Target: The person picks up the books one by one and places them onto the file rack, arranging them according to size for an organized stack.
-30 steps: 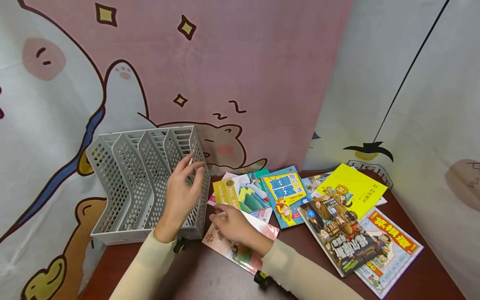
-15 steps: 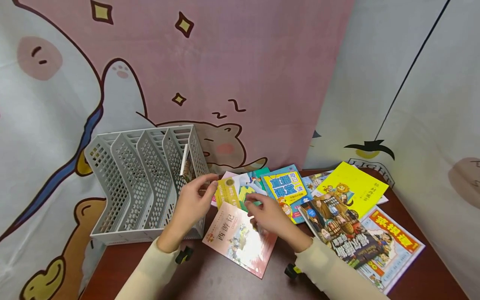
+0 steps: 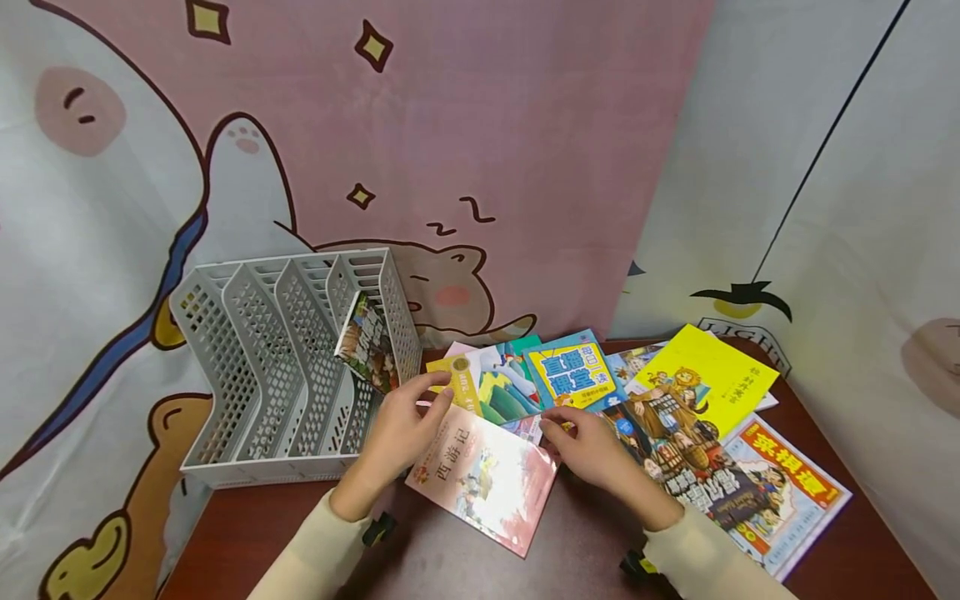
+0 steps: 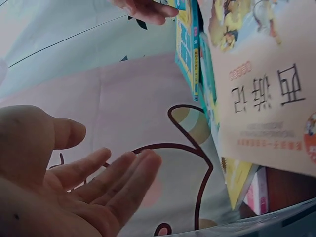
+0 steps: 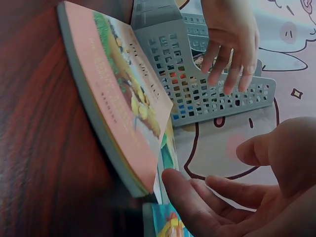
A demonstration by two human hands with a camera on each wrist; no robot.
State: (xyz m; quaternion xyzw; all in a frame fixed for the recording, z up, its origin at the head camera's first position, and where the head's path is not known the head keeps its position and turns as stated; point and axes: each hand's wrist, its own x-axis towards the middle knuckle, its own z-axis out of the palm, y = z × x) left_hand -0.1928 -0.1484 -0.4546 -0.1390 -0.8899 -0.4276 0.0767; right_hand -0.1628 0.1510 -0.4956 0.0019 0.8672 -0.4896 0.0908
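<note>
Pink book [image 3: 487, 487] lies cover up between the hands, just below the left fingertips. Left hand [image 3: 405, 421]: fingers loosely bent, thumb well apart from them, nothing held. Right hand [image 3: 588, 446]: thumb and fingers parted, gripping nothing, at the book's right corner; cannot tell whether they touch. Right wrist view shows the book's thick side edge; head view, only its cover. Left wrist view crops the cover. Long axis slants from below the left fingers to lower right, title end towards the left hand.

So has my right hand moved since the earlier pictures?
Yes: in the head view, your right hand has moved rightward, farther from the gray rack.
</note>
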